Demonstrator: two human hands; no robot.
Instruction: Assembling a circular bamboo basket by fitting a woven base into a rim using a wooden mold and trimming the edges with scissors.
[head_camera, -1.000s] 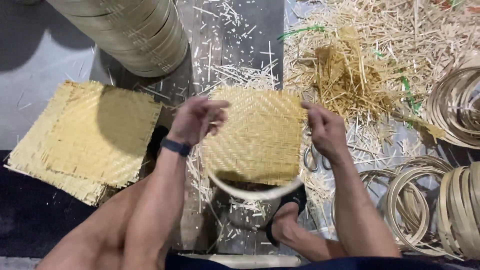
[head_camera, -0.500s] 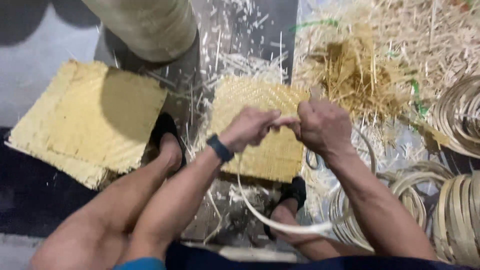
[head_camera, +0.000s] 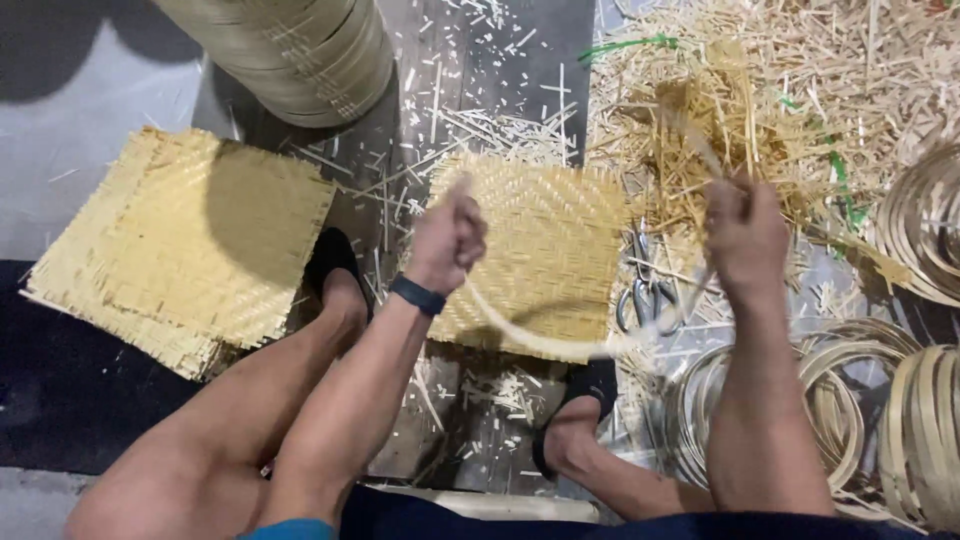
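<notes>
**Bending the bamboo strip into a loop above the woven mat**

I hold a long pale bamboo strip (head_camera: 560, 345) by its two ends, one in each fist. It sags in a shallow curve between my hands, its low point hanging over the near edge of the square woven mat (head_camera: 545, 250) that lies on the floor between my feet. The strip is blurred along its right half, so I cannot tell exactly where it leaves the right fist.

Judgement on doing this well: the bend should be spread evenly along the strip, not forced at one spot, or it may kink or split. Both fists should draw together at the same rate, with the flat face of the strip kept turned one way so the loop does not twist.

Pose. Left hand (head_camera: 447, 240): curled tight round the strip's left end, knuckles away from me, a dark wristband just below, forearm running up from lower left. Right hand (head_camera: 745, 240): also clenched on the strip, raised at about the same height, well apart from the left, forearm nearly vertical in the view.

Surroundings: a stack of woven mats (head_camera: 180, 245) to the left, scissors (head_camera: 645, 295) just right of the mat, coiled bamboo hoops (head_camera: 850, 410) at near right, loose shavings (head_camera: 790, 90) at far right, a stacked cylinder of woven pieces (head_camera: 300, 50) at far left.
</notes>
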